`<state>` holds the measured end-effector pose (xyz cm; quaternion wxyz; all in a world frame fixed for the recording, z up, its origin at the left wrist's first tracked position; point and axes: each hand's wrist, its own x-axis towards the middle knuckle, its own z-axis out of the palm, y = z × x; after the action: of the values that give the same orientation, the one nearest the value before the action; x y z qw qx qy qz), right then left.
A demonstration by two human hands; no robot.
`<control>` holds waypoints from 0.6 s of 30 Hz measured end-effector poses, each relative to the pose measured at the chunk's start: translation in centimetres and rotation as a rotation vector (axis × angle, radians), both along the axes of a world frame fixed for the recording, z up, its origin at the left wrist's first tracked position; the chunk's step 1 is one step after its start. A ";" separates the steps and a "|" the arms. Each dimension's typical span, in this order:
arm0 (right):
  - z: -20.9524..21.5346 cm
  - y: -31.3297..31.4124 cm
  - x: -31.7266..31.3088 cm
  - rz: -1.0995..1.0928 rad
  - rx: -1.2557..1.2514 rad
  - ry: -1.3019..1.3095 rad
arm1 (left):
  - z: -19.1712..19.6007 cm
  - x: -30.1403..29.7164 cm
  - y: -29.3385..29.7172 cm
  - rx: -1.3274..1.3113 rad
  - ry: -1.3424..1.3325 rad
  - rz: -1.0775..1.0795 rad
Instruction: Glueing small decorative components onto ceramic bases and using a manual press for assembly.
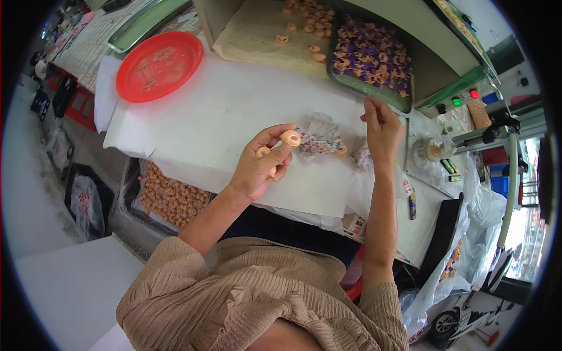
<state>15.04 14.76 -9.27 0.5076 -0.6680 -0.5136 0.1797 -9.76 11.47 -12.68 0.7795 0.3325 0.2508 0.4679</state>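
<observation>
Head view: left hand (257,167) pinches tan ring (291,138); right hand (381,126) loosely open, empty, near table's (222,105) far edge; unwrapped pieces remain in tray (370,55).

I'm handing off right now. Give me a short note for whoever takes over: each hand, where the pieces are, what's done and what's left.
Left hand: pinches a small tan ring-shaped piece, more tucked in the fingers.
Right hand: open, fingertips by the crumpled patterned clear wrapper on the white paper-covered table.
Done: dark tray of purple-wrapped pieces looks filled.
Left: loose tan pieces on the brown paper and in the bag of tan rings below the table edge.
</observation>
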 end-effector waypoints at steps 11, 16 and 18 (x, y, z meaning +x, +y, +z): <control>-1.7 9.5 6.2 0.064 0.301 -0.717 | 0.1 0.4 0.2 -0.050 -0.095 -0.083; -2.1 11.6 4.5 0.027 0.161 -0.722 | 0.1 0.6 0.4 -0.066 -0.109 -0.116; -1.9 11.4 4.7 0.033 0.177 -0.713 | 0.0 0.6 0.0 -0.083 -0.130 -0.115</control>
<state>19.76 26.11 -11.14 0.3495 -0.6338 -0.6825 -0.1017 -9.21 11.46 -12.66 0.8329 0.2826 0.1995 0.4319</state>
